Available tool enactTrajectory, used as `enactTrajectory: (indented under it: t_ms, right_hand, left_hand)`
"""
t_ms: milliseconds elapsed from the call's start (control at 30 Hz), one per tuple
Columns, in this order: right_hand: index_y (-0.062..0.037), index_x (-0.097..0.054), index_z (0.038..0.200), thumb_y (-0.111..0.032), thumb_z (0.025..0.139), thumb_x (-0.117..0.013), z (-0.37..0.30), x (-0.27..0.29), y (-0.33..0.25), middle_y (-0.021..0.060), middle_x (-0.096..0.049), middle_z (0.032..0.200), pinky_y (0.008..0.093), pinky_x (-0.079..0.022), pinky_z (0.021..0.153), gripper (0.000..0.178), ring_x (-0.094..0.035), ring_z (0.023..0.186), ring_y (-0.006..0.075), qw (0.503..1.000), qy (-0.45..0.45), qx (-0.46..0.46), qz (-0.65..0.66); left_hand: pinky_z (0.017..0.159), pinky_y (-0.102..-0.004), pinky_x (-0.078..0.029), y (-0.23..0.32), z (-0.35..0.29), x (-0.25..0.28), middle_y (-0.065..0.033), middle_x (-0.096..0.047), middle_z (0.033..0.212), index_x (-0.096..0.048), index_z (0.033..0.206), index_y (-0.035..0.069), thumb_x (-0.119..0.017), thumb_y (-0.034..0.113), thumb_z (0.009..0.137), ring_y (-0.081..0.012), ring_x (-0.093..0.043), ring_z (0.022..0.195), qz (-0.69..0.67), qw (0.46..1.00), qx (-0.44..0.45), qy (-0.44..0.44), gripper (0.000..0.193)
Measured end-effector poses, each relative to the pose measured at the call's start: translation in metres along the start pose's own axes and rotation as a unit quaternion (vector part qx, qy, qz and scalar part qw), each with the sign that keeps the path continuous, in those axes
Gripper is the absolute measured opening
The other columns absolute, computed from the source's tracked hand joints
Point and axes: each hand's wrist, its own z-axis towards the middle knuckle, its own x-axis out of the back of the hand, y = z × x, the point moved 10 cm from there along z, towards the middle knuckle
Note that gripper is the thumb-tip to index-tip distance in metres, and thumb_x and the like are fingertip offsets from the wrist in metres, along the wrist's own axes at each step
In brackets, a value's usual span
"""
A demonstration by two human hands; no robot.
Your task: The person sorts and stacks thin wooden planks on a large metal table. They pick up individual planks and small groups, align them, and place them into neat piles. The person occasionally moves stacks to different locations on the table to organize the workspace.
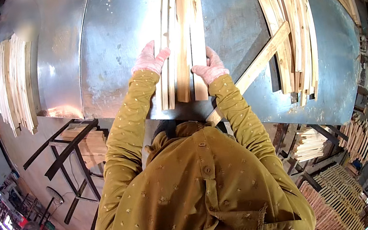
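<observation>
Several long pale wooden strips [182, 52] lie side by side on a metal-topped table, running away from me, their near ends uneven. My left hand [150, 60], in a light pink glove, rests at their left edge. Its fingers are stretched out and apart, the thumb pointing toward the strips. At the right edge, my right hand [212, 68], gloved alike, has its thumb over the outermost strip and its fingers along that strip's side. The undersides of the strips and some fingertips are hidden.
A loose diagonal board [261, 57] reaches from near my right arm to a strip stack [293, 30] on the right. Another strip stack [15, 84] stands at the far left. Below the metal tabletop [110, 44] are a dark metal frame [74, 166] and wood piles [338, 191].
</observation>
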Motion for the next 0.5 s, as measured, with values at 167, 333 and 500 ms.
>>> enactTrajectory:
  t_ms: [167,333,500]
  right_hand:
    - [-0.0027,-0.041,0.143,-0.017,0.085,-0.069,-0.011,0.018,-0.016,0.0194,-0.061,0.128,0.0354,-0.046,0.099,0.066,-0.061,0.115,0.0297,0.957,0.13,0.056,-0.252]
    - [-0.0067,-0.051,0.134,-0.019,0.084,-0.069,-0.029,0.05,-0.023,0.0187,-0.066,0.118,0.0383,-0.05,0.093,0.054,-0.064,0.108,0.0346,0.934,0.243,0.111,-0.236]
    - [-0.0078,-0.052,0.133,-0.027,0.087,-0.064,-0.052,0.026,-0.056,0.0206,-0.066,0.115,0.0451,-0.048,0.096,0.052,-0.064,0.105,0.0374,0.914,0.228,0.035,-0.333]
  left_hand:
    - [0.104,-0.0371,-0.041,-0.022,-0.003,0.022,-0.0202,-0.058,0.132,-0.052,0.137,0.003,-0.063,0.044,0.091,-0.0314,-0.055,0.124,-0.138,0.988,-0.001,0.071,0.062]
    - [0.097,-0.0366,-0.046,-0.017,-0.03,0.107,-0.0168,-0.064,0.123,-0.055,0.133,0.004,-0.064,0.038,0.092,-0.0272,-0.061,0.111,-0.062,0.983,0.058,0.161,0.053]
    - [0.095,-0.0375,-0.048,-0.106,-0.015,0.152,-0.0137,-0.066,0.122,-0.054,0.135,0.006,-0.073,0.025,0.084,-0.0286,-0.062,0.11,-0.065,0.973,0.146,0.166,0.058]
